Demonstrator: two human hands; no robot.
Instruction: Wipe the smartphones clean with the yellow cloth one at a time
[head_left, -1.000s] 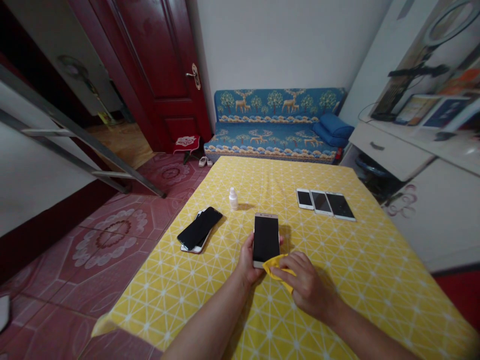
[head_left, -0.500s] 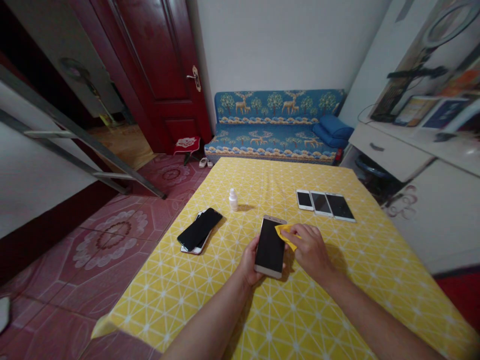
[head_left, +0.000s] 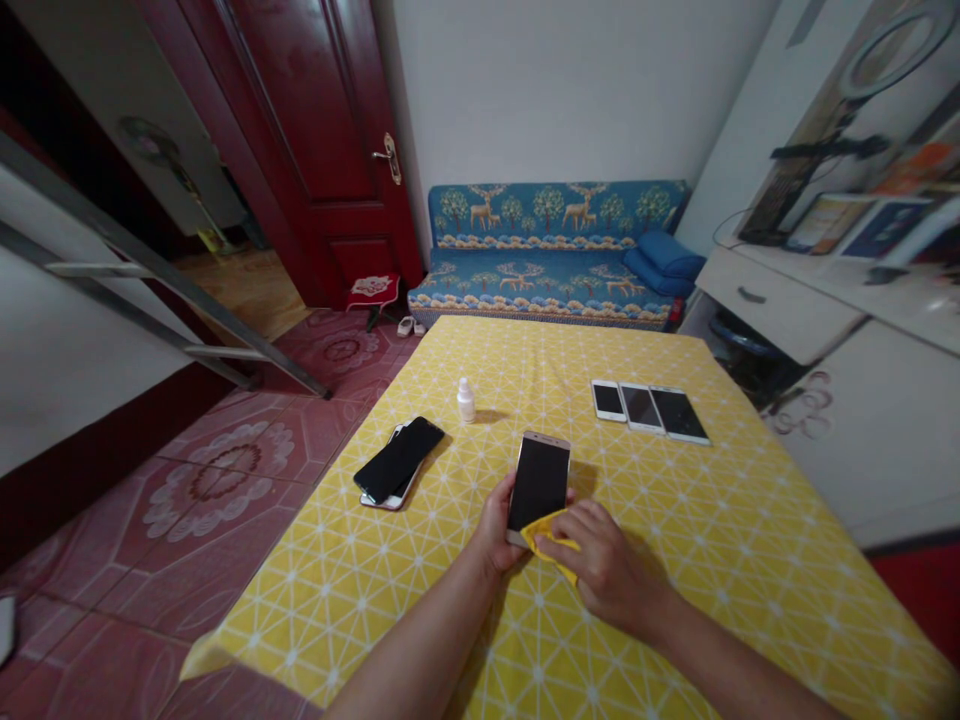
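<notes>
My left hand (head_left: 496, 522) grips a gold-framed smartphone (head_left: 540, 480) with a dark screen, its fingers wrapped behind the phone. Pinched in my right hand (head_left: 600, 555) is a yellow cloth (head_left: 551, 540), which lies against the phone's lower end and covers its bottom right corner. To the left, a black phone (head_left: 401, 460) rests crosswise on a white phone (head_left: 409, 490). A small white bottle (head_left: 466, 402) stands upright beyond them. Three white-framed phones lie side by side at the right: a small one (head_left: 608, 400), a middle one (head_left: 642, 407) and a larger one (head_left: 679, 415).
A yellow patterned tablecloth (head_left: 375, 610) covers the table. Behind it stands a blue sofa (head_left: 540, 270); a white cabinet (head_left: 885, 430) is to the right. A ladder (head_left: 172, 280) leans at the left, and a red stool (head_left: 373, 290) sits by the door (head_left: 315, 150).
My right hand has moved the yellow cloth down the phone, from its upper right edge to its lower end. My left hand still holds the phone, which has shifted slightly left.
</notes>
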